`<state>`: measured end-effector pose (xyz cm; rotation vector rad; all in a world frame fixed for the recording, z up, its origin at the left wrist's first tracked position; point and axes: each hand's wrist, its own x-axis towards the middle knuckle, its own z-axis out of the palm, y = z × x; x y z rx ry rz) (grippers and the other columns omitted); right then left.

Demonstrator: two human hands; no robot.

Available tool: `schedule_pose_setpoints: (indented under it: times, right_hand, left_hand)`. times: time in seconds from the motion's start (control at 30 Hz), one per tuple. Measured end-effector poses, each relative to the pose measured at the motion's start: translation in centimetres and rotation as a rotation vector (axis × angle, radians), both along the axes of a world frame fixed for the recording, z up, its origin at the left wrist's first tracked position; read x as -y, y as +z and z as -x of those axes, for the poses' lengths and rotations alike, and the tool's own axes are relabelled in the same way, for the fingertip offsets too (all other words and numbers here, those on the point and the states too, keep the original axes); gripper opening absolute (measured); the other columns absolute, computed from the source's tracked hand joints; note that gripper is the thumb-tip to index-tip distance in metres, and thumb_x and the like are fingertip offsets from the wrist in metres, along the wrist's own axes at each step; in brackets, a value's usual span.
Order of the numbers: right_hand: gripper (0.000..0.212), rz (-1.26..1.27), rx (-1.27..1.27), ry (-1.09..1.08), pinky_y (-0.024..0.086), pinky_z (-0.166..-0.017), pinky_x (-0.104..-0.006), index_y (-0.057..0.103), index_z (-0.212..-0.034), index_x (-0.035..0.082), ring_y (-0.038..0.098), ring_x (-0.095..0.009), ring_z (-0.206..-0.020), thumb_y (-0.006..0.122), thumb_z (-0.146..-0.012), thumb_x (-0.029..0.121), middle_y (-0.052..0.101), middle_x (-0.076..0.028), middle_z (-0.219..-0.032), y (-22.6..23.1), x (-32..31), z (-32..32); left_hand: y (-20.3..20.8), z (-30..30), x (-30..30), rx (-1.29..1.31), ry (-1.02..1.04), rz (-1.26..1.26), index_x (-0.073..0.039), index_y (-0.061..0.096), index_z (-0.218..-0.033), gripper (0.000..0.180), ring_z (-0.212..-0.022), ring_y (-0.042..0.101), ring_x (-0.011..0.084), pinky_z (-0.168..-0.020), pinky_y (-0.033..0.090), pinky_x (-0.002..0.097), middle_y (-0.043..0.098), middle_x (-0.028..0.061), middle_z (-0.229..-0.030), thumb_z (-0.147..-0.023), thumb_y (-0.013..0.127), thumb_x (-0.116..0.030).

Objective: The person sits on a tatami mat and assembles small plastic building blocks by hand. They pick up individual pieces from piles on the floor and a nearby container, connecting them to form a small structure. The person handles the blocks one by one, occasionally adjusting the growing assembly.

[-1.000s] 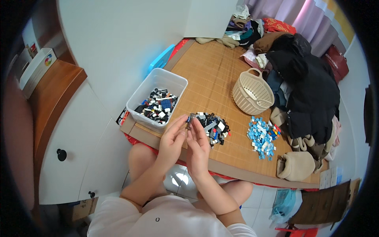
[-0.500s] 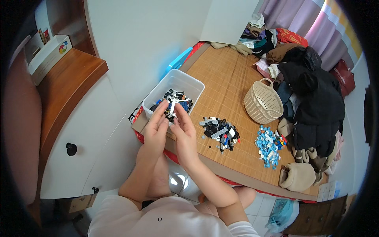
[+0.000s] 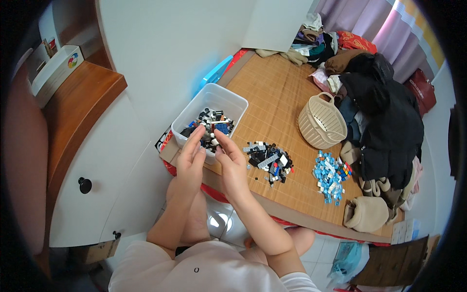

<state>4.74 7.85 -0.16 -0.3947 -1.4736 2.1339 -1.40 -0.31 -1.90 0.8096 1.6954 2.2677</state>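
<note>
My left hand [image 3: 191, 156] and my right hand [image 3: 231, 164] hover side by side at the near edge of a white plastic bin [image 3: 234, 103], palms facing each other, fingers stretched out and apart. I see nothing held in either hand. The bin holds several small building bricks [image 3: 210, 125], mostly black, grey, white and blue. Just right of my right hand a pile of dark mixed bricks [image 3: 270, 160] lies on the bamboo mat [image 3: 272, 92]. Farther right lies a pile of light blue bricks [image 3: 328, 176].
A beige plastic basket [image 3: 321, 121] stands behind the brick piles. Heaped clothes and bags [image 3: 384, 117] fill the mat's right side and far end. A white cabinet with a black knob [image 3: 85, 185] and a wooden shelf [image 3: 80, 104] stand at my left.
Both hands moved left from the dark brick pile to the white bin. They were pressed together with fingers closed; now the fingers are spread over the bin.
</note>
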Motion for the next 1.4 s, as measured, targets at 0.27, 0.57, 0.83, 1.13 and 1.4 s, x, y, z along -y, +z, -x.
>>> schedule_pose_setpoints:
  times: [0.27, 0.57, 0.83, 1.13, 1.4]
  right_hand:
    - [0.045, 0.009, 0.008, -0.188, 0.026, -0.104, -0.0301, 0.042, -0.128, 0.001, 0.036, -0.017, -0.125, 0.045, -0.083, -0.001, 0.042, -0.008, -0.133, -2.2, -1.4, -5.1]
    - [0.051, 0.136, 0.168, -0.47, 0.023, -0.106, -0.0322, 0.034, -0.132, 0.0, 0.029, -0.021, -0.13, 0.043, -0.083, -0.002, 0.033, -0.012, -0.138, -8.1, -4.2, -13.2]
    - [0.06, 0.182, 0.224, -0.512, 0.017, -0.108, -0.032, 0.022, -0.137, -0.004, 0.02, -0.025, -0.134, 0.043, -0.081, -0.003, 0.021, -0.018, -0.144, -9.1, -5.6, -15.5]
    - [0.065, 0.15, 0.217, -0.498, 0.02, -0.107, -0.0307, 0.019, -0.138, -0.004, 0.019, -0.023, -0.135, 0.042, -0.077, -0.008, 0.019, -0.018, -0.145, -9.9, -5.9, -13.6]
    - [0.066, 0.167, 0.203, -0.514, 0.026, -0.102, -0.0283, 0.019, -0.138, -0.003, 0.027, -0.022, -0.13, 0.037, -0.075, -0.011, 0.025, -0.016, -0.142, -9.7, -5.5, -13.0]
  left_hand:
    - [1.4, -4.3, -1.2, 0.086, -0.212, 0.108, 0.002, 0.039, -0.13, 0.044, -0.128, 0.033, 0.0197, -0.105, 0.026, 0.0316, 0.035, 0.013, -0.138, -0.086, 0.036, 0.002]
    - [-6.0, -7.9, -5.2, 0.523, -0.496, 0.098, 0.003, 0.035, -0.133, 0.048, -0.129, 0.032, 0.0197, -0.106, 0.023, 0.0307, 0.036, 0.0145, -0.137, -0.085, 0.041, -0.002]
    - [-7.3, -9.3, -6.6, 0.75, -0.504, 0.102, 0.005, 0.03, -0.134, 0.05, -0.133, 0.024, 0.0239, -0.106, 0.022, 0.0323, 0.03, 0.0165, -0.139, -0.086, 0.041, -0.004]
    - [-8.2, -11.0, -8.7, 0.647, -0.513, 0.112, 0.006, 0.027, -0.135, 0.052, -0.133, 0.023, 0.0251, -0.108, 0.019, 0.034, 0.027, 0.0178, -0.141, -0.085, 0.037, -0.002]
    - [-8.1, -11.3, -9.5, 0.636, -0.577, 0.147, 0.007, 0.026, -0.135, 0.051, -0.133, 0.024, 0.0249, -0.107, 0.022, 0.0336, 0.029, 0.0187, -0.14, -0.085, 0.037, -0.002]
